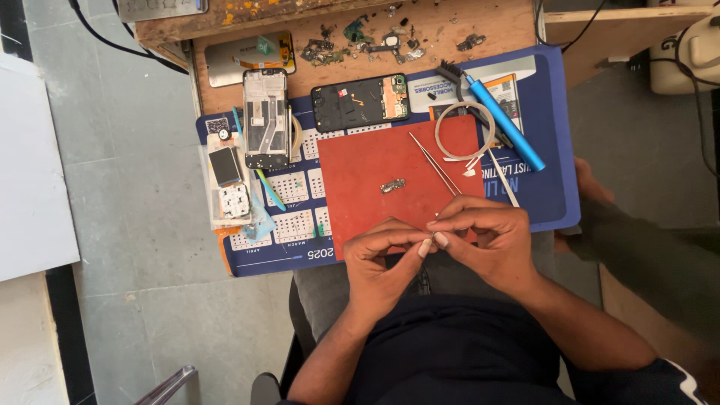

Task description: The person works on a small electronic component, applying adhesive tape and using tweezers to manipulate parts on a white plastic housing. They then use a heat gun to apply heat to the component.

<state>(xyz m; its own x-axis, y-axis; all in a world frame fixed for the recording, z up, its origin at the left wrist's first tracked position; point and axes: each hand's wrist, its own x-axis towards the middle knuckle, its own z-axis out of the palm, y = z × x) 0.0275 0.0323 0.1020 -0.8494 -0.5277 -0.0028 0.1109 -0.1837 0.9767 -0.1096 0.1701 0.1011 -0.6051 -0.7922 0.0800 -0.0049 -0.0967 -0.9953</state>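
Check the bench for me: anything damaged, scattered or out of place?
Yes. Broken bits and debris lie scattered on the wooden top. The black phone lies open with its insides bared, as does the frame beside it. A small part sits loose on the red mat.

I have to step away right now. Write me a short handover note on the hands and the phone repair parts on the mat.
Left hand and right hand: fingertips pinched together over the near edge of the red mat, on something too small to make out.
Small board part: lies loose mid-mat, untouched.
Tweezers: lie on the mat, unheld.
Blue-handled brush and tape roll: beyond the mat, right side.
Opened black phone and white phone frame: behind the mat, back covers off.
Done: phone opened. Left: small part not yet fitted.
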